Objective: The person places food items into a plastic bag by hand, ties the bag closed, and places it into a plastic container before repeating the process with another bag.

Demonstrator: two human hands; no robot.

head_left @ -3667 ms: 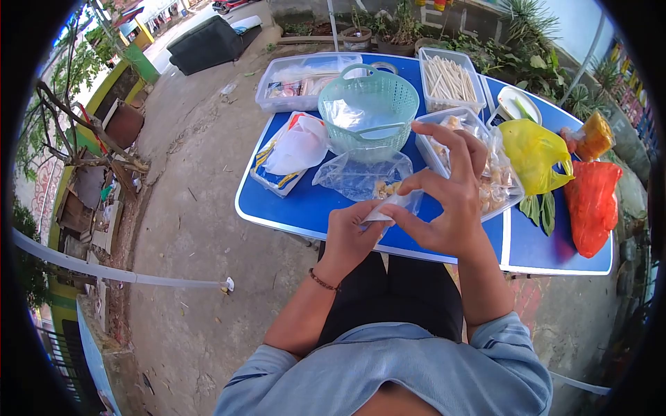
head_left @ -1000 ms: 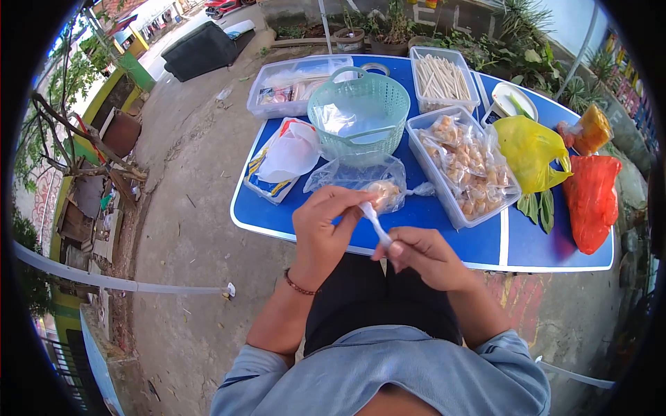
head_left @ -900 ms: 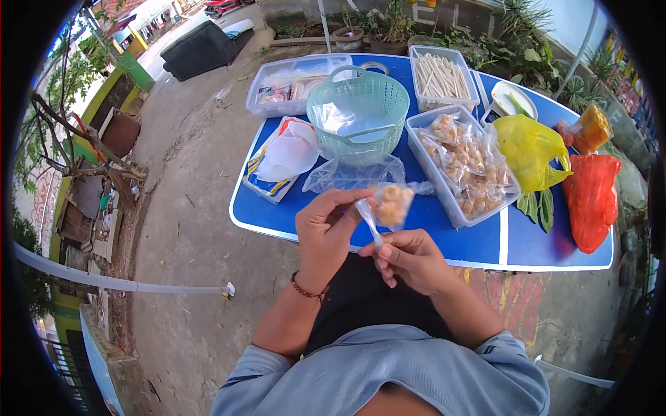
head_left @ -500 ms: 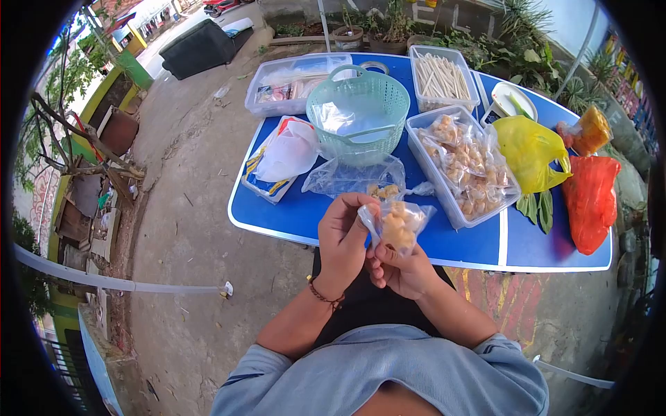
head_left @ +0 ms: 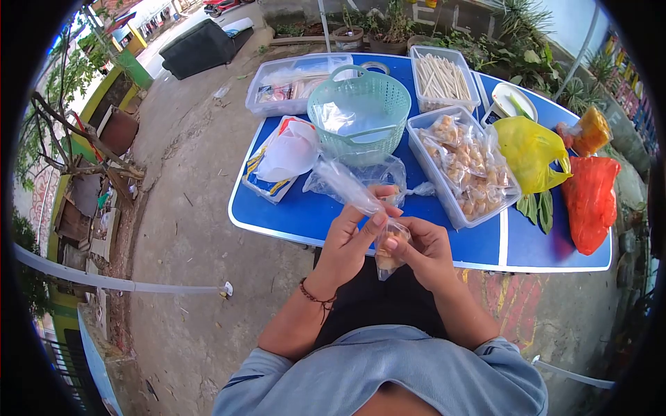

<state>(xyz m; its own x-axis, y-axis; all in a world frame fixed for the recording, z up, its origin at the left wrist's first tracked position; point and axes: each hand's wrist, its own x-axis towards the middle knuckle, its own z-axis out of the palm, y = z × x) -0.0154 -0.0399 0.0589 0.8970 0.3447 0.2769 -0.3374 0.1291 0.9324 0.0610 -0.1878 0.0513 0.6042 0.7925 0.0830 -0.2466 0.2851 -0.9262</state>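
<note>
A small clear plastic bag (head_left: 388,258) with light brown pieces in its lower part is held between my two hands, over the table's near edge. My left hand (head_left: 352,236) pinches its empty upper part, which points up and to the left. Around the filled part are the fingers of my right hand (head_left: 424,253). Just beyond them, a larger clear bag (head_left: 329,182) lies flat on the blue table (head_left: 277,217). To the right stands a plastic tub (head_left: 463,166) full of similar small filled bags.
A green basket (head_left: 359,111) stands behind my hands. A white bag (head_left: 290,151) lies on a pack at the left. Further back are a tub of sticks (head_left: 442,78) and a lidded tub (head_left: 288,90). Yellow (head_left: 527,152) and red bags (head_left: 590,201) sit at the right.
The small bag has turned, its filled part now lower and its empty part stretched up and left. My right hand has moved up around the filled part; my left hand grips the upper part.
</note>
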